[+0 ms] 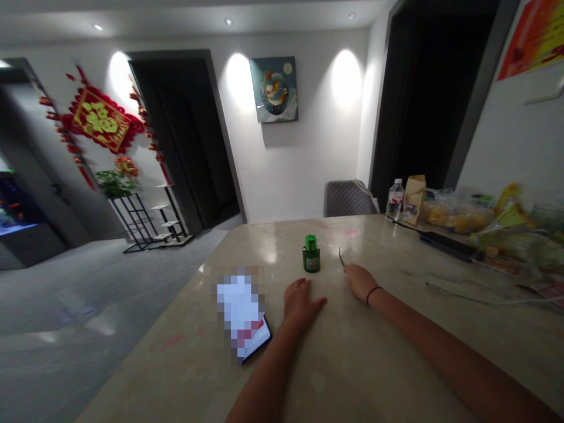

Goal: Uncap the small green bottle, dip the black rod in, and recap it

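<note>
Two bare hands, the left hand (300, 302) and the right hand (361, 283), are held out at the pale, shiny worktop (335, 370). A thin dark stick (341, 257) is gripped by the fingers of the right hand, and its tip is pointed up and away. What kind of stick it is cannot be told, since part of it is hidden by the hand. A dark band (371, 292) is worn on that wrist. The left hand is held low, with its fingers loose and a bit bent and its thumb stuck out to the right.

A small green bottle (311, 260) with a green cap (311, 242) is stood upright just past the left hand. A gap is seen between the bottle and the stick. A phone (241, 311) is laid flat to the left, and its lit screen is covered by blurry squares. Over on the right, a water bottle (395, 201), a paper bag (415, 198), a long black thing (446, 245) and a white cord (484, 302) can be seen. A gray chair (347, 200) is set at the far side.
</note>
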A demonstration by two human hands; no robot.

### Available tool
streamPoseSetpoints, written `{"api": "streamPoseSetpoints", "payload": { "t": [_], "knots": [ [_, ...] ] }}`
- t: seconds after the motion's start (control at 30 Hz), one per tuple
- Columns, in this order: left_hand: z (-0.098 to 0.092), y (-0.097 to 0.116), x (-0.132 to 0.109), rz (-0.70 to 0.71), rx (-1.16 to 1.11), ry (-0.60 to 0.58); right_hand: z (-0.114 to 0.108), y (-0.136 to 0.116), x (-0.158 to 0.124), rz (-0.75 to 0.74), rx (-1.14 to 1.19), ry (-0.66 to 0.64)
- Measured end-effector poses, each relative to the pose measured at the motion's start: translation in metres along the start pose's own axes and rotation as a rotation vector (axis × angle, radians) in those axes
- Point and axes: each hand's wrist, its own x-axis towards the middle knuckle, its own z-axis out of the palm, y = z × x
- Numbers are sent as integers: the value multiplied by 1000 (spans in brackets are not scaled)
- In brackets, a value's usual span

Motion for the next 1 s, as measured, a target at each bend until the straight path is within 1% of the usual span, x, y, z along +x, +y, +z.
{"api": "streamPoseSetpoints", "payload": {
  "t": [0.1,0.2,0.3,0.37,0.47,0.53,0.6,0.67,0.7,0.77,0.83,0.87,0.9,0.97,1.0],
  "knots": [
    [-1,0,-1,4,-8,-1,8,-1,22,-18,4,40],
    [-1,0,-2,24,-16,15,14,-3,46,6,11,60],
    [-1,0,-4,40,-13,23,18,-7,64,25,26,69],
    [0,0,-4,37,-12,27,19,-10,70,34,36,72],
    [1,0,-3,50,-17,52,19,-11,71,50,49,87],
    [0,1,-2,51,-30,74,18,-10,68,59,74,142],
    [-1,2,1,-2,-49,105,15,-9,64,55,158,214],
    [-3,2,3,-90,-94,135,12,-9,59,22,343,240],
    [-5,3,5,-136,-135,145,9,-10,56,0,476,219],
    [-10,4,6,-220,-264,147,4,-13,47,-25,814,126],
    [-16,6,7,-304,-436,140,-1,-14,35,-37,1196,-27],
    [-19,8,7,-321,-555,101,-4,-15,28,-39,1381,-112],
    [-21,9,7,-309,-700,8,-6,-14,21,-47,1549,-199],
    [-26,13,7,-266,-978,-244,-7,-12,9,-71,1807,-361],
    [-27,14,7,-257,-1075,-352,-6,-10,5,-71,1888,-440]
  ]
}}
